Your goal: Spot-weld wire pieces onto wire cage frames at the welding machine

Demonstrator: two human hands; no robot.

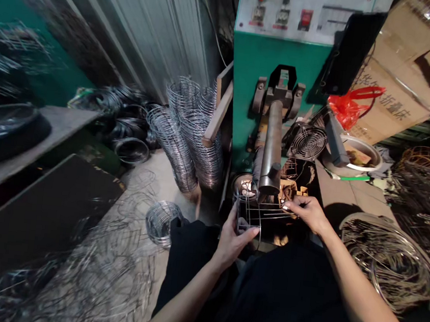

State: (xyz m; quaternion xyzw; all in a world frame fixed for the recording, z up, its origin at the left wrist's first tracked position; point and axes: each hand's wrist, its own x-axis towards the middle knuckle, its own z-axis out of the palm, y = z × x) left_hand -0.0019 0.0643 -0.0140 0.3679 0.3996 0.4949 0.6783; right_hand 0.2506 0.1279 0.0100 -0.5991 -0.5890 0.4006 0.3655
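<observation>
A wire frame (252, 217) of thin metal rods and a ring lies just below the round metal arm (273, 146) of a green machine (244, 97). My left hand (232, 237) grips the ring side of this frame, thumb against the wire. To its right, my right hand (307, 211) is closed in a pinch at the right ends of the rods; what exactly lies between its fingertips is too small to make out. The frame's far side is partly hidden by the metal arm.
Stacked wire rings (184, 142) stand left of the machine, with a smaller ring stack (162, 222) on the floor. Loose wires (111, 268) cover the floor. At the right are a basket of wire pieces (389, 261), a white bowl (376, 160) and cardboard boxes (404, 73).
</observation>
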